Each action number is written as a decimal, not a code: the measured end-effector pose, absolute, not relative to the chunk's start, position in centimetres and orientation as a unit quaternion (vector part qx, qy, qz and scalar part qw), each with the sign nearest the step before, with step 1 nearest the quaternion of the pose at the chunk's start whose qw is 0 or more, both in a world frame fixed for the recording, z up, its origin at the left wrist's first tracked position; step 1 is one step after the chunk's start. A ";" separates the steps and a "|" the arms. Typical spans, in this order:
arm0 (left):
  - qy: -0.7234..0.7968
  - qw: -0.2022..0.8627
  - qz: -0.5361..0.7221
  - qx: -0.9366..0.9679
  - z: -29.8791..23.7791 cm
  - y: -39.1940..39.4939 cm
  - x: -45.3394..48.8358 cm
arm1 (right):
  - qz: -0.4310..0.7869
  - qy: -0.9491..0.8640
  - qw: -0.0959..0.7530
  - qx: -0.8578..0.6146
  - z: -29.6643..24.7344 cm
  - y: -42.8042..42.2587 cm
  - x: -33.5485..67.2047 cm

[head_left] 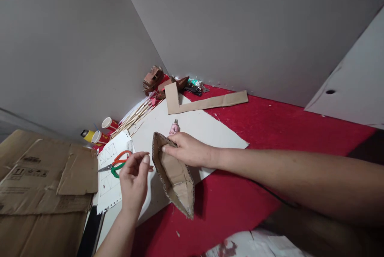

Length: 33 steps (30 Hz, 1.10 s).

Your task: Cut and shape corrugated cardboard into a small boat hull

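Observation:
A boat-shaped cardboard hull (175, 179) stands on a white sheet (207, 125), its pointed end toward me. My right hand (187, 149) grips the hull's blunt far end, thumb on the rim and fingers round the outside. My left hand (134, 177) hovers just left of the hull with the fingers curled and thumb and fingertips pinched together; whatever is in the pinch is too small to make out. A small pink tube (174, 128) pokes up right behind my right hand.
Red and green scissors (117, 164) lie on a printed pattern sheet (109, 185). Flattened cardboard boxes (39, 185) fill the left. An L-shaped cardboard strip (204, 103), wooden sticks (133, 117), paper cups (103, 129) and brown cardboard models (154, 78) lie near the wall, on a red table (270, 125).

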<state>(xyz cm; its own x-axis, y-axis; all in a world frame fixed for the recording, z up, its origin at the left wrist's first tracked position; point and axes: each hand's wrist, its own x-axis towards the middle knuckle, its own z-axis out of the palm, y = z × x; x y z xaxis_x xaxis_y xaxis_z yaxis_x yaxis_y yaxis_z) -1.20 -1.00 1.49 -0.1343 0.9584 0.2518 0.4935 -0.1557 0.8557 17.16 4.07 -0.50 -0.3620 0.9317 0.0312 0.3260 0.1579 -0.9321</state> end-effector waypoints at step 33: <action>0.699 0.313 0.440 0.470 -3.4 5.7 -7.0 | 0.090 -0.829 0.074 -0.546 -1.7 3.7 20.4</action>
<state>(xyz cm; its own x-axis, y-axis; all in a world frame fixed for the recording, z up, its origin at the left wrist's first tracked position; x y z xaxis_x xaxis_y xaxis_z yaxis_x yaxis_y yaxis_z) -7.01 5.71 -3.37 -0.3628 0.9315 -0.0249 0.3806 0.1725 0.9085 20.45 3.66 -1.72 -0.3921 0.9196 0.0240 0.8932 0.3868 -0.2294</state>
